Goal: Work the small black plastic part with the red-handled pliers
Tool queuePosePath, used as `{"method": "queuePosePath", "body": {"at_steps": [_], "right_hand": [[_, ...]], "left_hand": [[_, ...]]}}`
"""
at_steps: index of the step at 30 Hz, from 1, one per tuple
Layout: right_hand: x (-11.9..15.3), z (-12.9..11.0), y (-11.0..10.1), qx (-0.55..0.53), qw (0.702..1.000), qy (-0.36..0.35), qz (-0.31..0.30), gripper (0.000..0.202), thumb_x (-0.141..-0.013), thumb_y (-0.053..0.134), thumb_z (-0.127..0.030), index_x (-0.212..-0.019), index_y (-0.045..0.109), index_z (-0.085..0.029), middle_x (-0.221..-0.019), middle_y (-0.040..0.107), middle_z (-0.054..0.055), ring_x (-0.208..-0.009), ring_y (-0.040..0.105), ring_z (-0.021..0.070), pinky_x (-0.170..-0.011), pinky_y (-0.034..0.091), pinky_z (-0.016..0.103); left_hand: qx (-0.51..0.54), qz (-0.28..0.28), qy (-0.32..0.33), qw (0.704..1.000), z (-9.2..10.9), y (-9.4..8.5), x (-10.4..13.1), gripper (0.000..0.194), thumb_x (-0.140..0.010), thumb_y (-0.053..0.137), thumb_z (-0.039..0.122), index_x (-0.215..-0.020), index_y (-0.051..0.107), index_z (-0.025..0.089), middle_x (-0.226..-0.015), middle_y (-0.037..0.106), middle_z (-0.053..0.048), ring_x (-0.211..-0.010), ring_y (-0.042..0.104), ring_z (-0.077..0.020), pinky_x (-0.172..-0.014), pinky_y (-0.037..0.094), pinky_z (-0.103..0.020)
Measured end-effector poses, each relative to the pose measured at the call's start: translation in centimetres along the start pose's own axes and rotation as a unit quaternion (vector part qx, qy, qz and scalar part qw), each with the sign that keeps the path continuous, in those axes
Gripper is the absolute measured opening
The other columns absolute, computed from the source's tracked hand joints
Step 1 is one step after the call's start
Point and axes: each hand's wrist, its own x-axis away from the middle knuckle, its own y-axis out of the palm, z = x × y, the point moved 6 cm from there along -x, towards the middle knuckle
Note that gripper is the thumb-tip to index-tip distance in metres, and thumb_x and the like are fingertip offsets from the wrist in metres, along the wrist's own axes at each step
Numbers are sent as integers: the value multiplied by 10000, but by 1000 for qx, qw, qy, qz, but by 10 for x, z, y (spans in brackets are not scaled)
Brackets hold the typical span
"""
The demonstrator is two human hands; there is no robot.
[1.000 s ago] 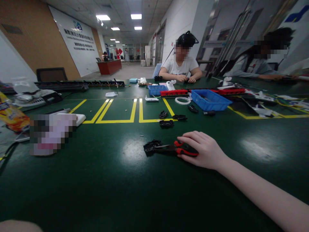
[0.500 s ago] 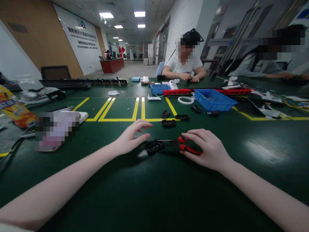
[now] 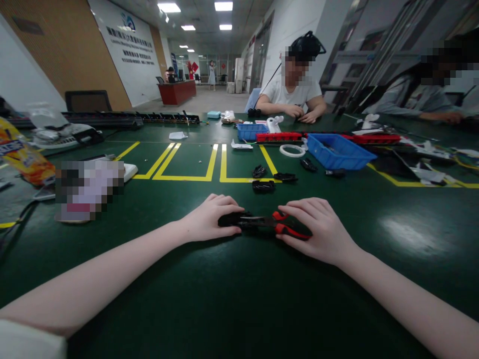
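Observation:
My left hand [image 3: 209,218] is closed around a black plastic part [image 3: 230,220], thumb on the near side and fingers on the far side. Part of it is hidden in my grip. From the right, my right hand [image 3: 322,227] holds red-handled pliers [image 3: 294,231], fingers and thumb around the two handles. The jaws point left and meet the black part; whether they pinch it I cannot tell. Just beyond my hands, several similar black parts [image 3: 263,186] lie on the green table [image 3: 239,299].
A blue bin [image 3: 339,152] with small things in it stands at the back right, beside a white ring [image 3: 292,150]. A smaller blue bin [image 3: 251,131] is farther back. At left lie a phone-like object [image 3: 88,192] and a yellow package [image 3: 22,152]. A co-worker [image 3: 294,94] sits across.
My left hand has come down from hovering and closed on the black part, which now lies more level, in line with the pliers. My right hand keeps holding the pliers almost unmoved.

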Motion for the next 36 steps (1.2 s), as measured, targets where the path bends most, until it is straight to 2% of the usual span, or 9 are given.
{"method": "queuePosePath", "body": {"at_steps": [10, 17, 24, 30, 36], "right_hand": [[0, -2, 3, -14, 1000, -3, -17, 377, -858, 677, -433, -1148, 639, -195, -1024, 719, 95, -911, 642, 253, -841, 439, 442], [-2, -3, 5, -20, 999, -8, -39, 378, -864, 683, -417, -1157, 624, -186, -1030, 720, 90, -915, 650, 245, -856, 425, 444], [1, 5, 11, -55, 996, 6, -69, 387, -876, 660, -460, -1193, 597, -247, -1060, 723, 58, -950, 655, 239, -935, 390, 477], [3, 5, 11, -54, 997, 0, -58, 363, -877, 653, -459, -1173, 606, -253, -1037, 721, 51, -939, 658, 233, -989, 363, 497], [1, 3, 13, -31, 998, 0, -58, 387, -871, 663, -469, -1188, 602, -256, -1051, 718, 52, -963, 657, 240, -1021, 350, 517]], "left_hand": [[-4, 12, 24, 1000, -6, 5, -1, 439, -912, 662, 342, -1323, 600, 199, -1133, 629, -87, -992, 587, -246, -851, 494, -392], [-23, -6, 32, 999, -11, 8, -2, 481, -935, 630, 355, -1378, 564, 180, -1180, 612, -102, -1013, 586, -246, -882, 496, -392], [-9, -9, 45, 999, -9, 6, -2, 460, -922, 635, 346, -1341, 600, 160, -1180, 613, -106, -1029, 596, -253, -870, 513, -389], [-15, -2, 61, 998, -9, 7, 0, 462, -932, 626, 336, -1350, 592, 141, -1209, 594, -121, -1056, 593, -256, -898, 518, -411], [12, 12, 70, 997, -8, 7, 2, 461, -928, 639, 259, -1367, 566, 141, -1186, 579, -115, -1019, 604, -224, -871, 540, -369]]}}
